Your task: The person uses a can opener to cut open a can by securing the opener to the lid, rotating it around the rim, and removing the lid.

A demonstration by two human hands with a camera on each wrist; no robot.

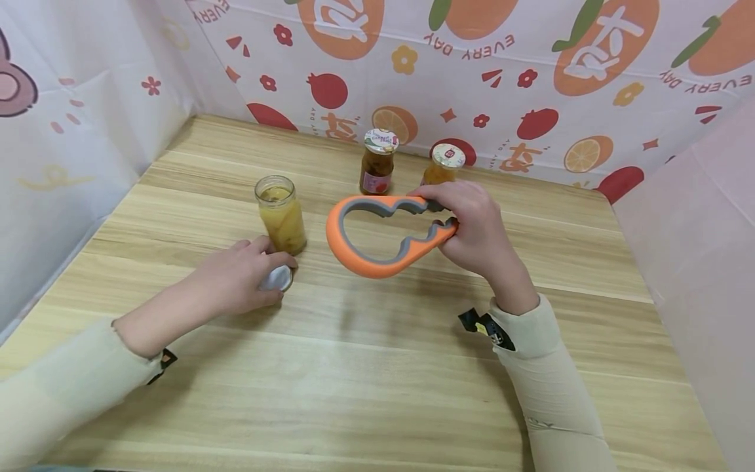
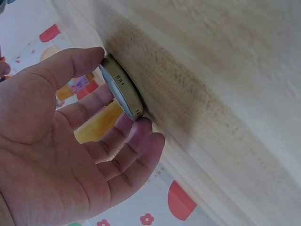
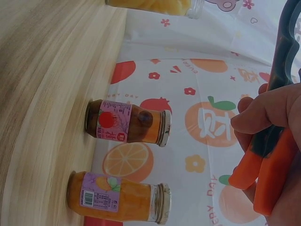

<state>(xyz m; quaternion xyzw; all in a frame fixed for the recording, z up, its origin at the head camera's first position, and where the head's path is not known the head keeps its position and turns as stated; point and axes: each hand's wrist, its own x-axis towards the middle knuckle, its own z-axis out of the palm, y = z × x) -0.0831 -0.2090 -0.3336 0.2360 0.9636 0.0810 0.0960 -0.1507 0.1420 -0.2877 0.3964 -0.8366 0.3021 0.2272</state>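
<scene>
Toward the surface's [image 1: 366, 380] left edge, the left hand [image 1: 244, 278] pinches a round lid [image 1: 276, 279] just beside an uncapped jar [image 1: 284, 223]; the right hand [image 1: 472, 226] holds up an orange opener [image 1: 335, 235]; two capped jars [image 1: 376, 165] stand near the back edge.

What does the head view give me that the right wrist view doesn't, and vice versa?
Only head: the left hand gripping a metal lid. Only right wrist: the barcode on the label of the orange-filled capped jar.
Both: the right hand holding the orange jar opener, that jar, the dark-filled capped jar and the jar of yellow fruit, cut off by the wrist view's edge.
</scene>
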